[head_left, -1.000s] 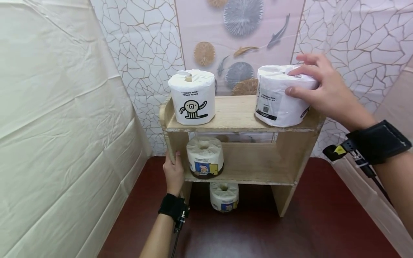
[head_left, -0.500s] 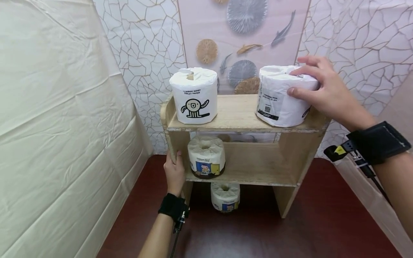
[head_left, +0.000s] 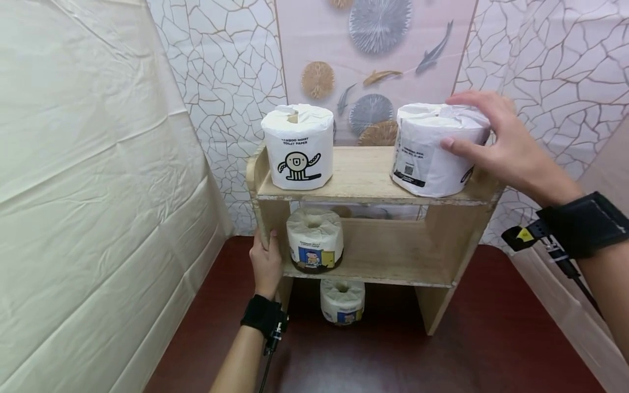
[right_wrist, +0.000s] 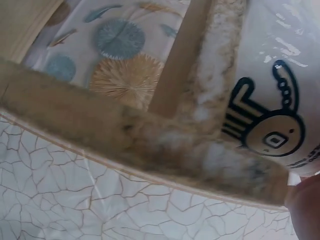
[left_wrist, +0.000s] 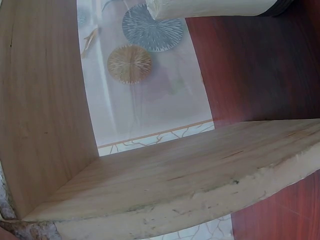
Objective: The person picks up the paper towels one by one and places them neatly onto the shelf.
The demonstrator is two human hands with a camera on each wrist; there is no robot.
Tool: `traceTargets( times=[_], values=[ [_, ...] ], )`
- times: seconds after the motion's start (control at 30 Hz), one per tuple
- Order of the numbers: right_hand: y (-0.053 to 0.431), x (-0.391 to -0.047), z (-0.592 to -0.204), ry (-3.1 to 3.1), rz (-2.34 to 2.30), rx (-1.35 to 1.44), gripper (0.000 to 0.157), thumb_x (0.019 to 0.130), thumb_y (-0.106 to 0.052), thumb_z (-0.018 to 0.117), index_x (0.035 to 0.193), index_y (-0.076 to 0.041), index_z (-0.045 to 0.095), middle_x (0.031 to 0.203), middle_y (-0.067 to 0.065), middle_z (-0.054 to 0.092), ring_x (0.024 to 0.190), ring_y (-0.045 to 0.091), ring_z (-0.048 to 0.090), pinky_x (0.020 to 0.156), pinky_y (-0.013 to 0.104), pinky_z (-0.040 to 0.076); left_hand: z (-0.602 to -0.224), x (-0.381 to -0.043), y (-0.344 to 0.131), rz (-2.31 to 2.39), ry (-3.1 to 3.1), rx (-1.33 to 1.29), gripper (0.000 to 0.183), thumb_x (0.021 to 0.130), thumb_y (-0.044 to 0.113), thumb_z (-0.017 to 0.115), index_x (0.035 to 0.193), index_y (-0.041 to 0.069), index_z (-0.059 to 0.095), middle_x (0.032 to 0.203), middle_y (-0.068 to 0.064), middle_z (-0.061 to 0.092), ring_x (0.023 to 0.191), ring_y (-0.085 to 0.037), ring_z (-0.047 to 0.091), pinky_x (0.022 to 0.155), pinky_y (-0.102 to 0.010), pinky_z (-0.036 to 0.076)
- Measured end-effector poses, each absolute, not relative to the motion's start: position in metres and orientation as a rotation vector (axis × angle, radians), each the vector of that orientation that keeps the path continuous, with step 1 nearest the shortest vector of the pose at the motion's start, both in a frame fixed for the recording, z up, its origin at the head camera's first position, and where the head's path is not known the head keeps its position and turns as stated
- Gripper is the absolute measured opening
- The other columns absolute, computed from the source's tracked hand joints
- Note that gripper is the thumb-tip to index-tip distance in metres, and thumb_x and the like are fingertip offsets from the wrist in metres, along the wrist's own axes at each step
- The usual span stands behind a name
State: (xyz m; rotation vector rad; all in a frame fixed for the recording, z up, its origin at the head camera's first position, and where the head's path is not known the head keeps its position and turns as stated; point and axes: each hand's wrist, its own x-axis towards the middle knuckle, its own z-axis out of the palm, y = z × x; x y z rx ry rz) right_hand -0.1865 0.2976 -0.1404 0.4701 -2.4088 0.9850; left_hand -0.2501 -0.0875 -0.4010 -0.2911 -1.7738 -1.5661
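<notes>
Where the wooden shelf has its top right end, a white toilet paper roll stands upright. Nearer is the right hand, on the roll's right, thumb and fingers bent round it; the left hand grips the shelf's left side.

The wooden shelf frames a patterned backdrop and red tabletop (pale roll cropped above).

Fine print on the upper-right roll is illegible.
</notes>
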Motion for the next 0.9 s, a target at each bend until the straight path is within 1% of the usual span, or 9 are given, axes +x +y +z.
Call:
traceTargets(
  times=[0.1, 0.2, 0.27, 0.33, 0.47, 0.6, 0.73, 0.83, 0.9],
  values=[
    [0.291, -0.183, -0.138, -2.335, 0.923, 0.459, 0.062, 0.096, -0.025, 0.076, 0.154, -0.02, 0.054, 0.161, 0.012, 0.038, 0.143, 0.022, 0.025, 0.122, 0.055, 0.013, -0.403, -0.25, -0.088, -1.576, -1.781, -0.289, 0.038, 0.112, 0.013, 0.054, 0.147, -0.003, 0.055, 0.075, -0.03, 0.056, 0.056, -0.018, 0.037, 0.064, -0.03, 0.038],
    [0.281, -0.179, -0.132, -2.266, 0.769, 0.471, 0.057, 0.096, -0.024, 0.078, 0.148, -0.011, 0.059, 0.152, 0.017, 0.048, 0.137, 0.026, 0.032, 0.117, 0.049, 0.019, -0.404, -0.251, -0.088, -1.578, -1.783, -0.299, 0.039, 0.112, 0.013, 0.054, 0.147, -0.004, 0.054, 0.086, -0.033, 0.063, 0.063, -0.024, 0.05, 0.069, -0.031, 0.043],
    [0.272, -0.175, -0.128, -2.253, 0.642, 0.49, 0.056, 0.096, -0.024, 0.078, 0.146, -0.006, 0.06, 0.145, 0.021, 0.053, 0.134, 0.031, 0.036, 0.114, 0.051, 0.024, -0.404, -0.252, -0.088, -1.582, -1.783, -0.304, 0.04, 0.112, 0.013, 0.054, 0.148, -0.003, 0.054, 0.098, -0.034, 0.068, 0.07, -0.035, 0.057, 0.074, -0.035, 0.045],
    [0.263, -0.173, -0.125, -2.26, 0.533, 0.517, 0.056, 0.097, -0.024, 0.076, 0.146, -0.003, 0.059, 0.141, 0.025, 0.055, 0.134, 0.037, 0.04, 0.114, 0.057, 0.03, -0.404, -0.253, -0.089, -1.586, -1.782, -0.309, 0.04, 0.112, 0.013, 0.054, 0.149, -0.003, 0.053, 0.116, -0.033, 0.07, 0.082, -0.045, 0.063, 0.081, -0.04, 0.047],
    [0.246, -0.174, -0.12, -2.311, 0.439, 0.516, 0.051, 0.103, -0.027, 0.068, 0.145, -0.001, 0.059, 0.134, 0.028, 0.057, 0.126, 0.046, 0.049, 0.102, 0.063, 0.039, -0.403, -0.253, -0.09, -1.604, -1.781, -0.302, 0.041, 0.112, 0.014, 0.054, 0.15, -0.001, 0.053, 0.12, -0.032, 0.069, 0.086, -0.051, 0.062, 0.081, -0.044, 0.046],
    [0.234, -0.177, -0.117, -2.395, 0.429, 0.444, 0.053, 0.107, -0.035, 0.06, 0.148, -0.001, 0.057, 0.133, 0.029, 0.058, 0.118, 0.046, 0.053, 0.094, 0.063, 0.042, -0.403, -0.252, -0.091, -1.598, -1.782, -0.301, 0.04, 0.112, 0.013, 0.054, 0.149, -0.001, 0.054, 0.115, -0.033, 0.069, 0.074, -0.041, 0.057, 0.077, -0.038, 0.046],
    [0.226, -0.178, -0.118, -2.439, 0.273, 0.383, 0.058, 0.108, -0.04, 0.058, 0.144, 0.005, 0.056, 0.127, 0.032, 0.06, 0.114, 0.048, 0.055, 0.089, 0.063, 0.047, -0.403, -0.251, -0.09, -1.586, -1.788, -0.313, 0.039, 0.111, 0.012, 0.055, 0.148, -0.002, 0.055, 0.092, -0.032, 0.064, 0.058, -0.019, 0.041, 0.065, -0.031, 0.04],
    [0.218, -0.178, -0.118, -2.432, 0.14, 0.354, 0.056, 0.108, -0.04, 0.057, 0.137, 0.008, 0.058, 0.117, 0.034, 0.062, 0.106, 0.051, 0.058, 0.081, 0.064, 0.049, -0.403, -0.251, -0.09, -1.585, -1.796, -0.31, 0.039, 0.112, 0.013, 0.054, 0.148, 0.0, 0.055, 0.085, -0.03, 0.06, 0.056, -0.015, 0.037, 0.064, -0.033, 0.039],
    [0.213, -0.178, -0.117, -2.439, 0.084, 0.334, 0.056, 0.108, -0.041, 0.058, 0.129, 0.011, 0.059, 0.111, 0.035, 0.061, 0.102, 0.053, 0.059, 0.079, 0.066, 0.05, -0.403, -0.252, -0.09, -1.583, -1.797, -0.31, 0.039, 0.112, 0.013, 0.054, 0.149, 0.0, 0.054, 0.094, -0.03, 0.065, 0.059, -0.019, 0.042, 0.068, -0.036, 0.042]
  ],
)
